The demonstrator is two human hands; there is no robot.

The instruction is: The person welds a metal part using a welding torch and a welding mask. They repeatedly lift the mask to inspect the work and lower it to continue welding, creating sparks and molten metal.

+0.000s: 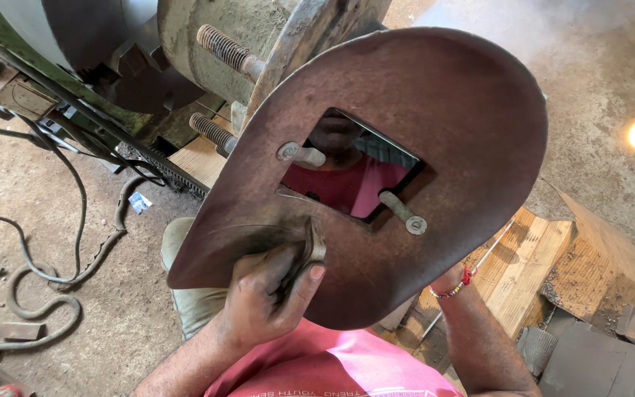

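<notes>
Your left hand closes around the handle of a rusty welding shield, raised before your face; your right hand is hidden behind it, grip unknowable. Stiff, likely light, its dark glass window fragile: hold by the handle.

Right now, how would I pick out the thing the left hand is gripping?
Start at the grey-green machine at the top; in front of it a rusty brown shield fills the view. The left hand holds it by a handle at its lower edge. Unlike anything nearby, it has a dark rectangular window held by two clips.
</notes>
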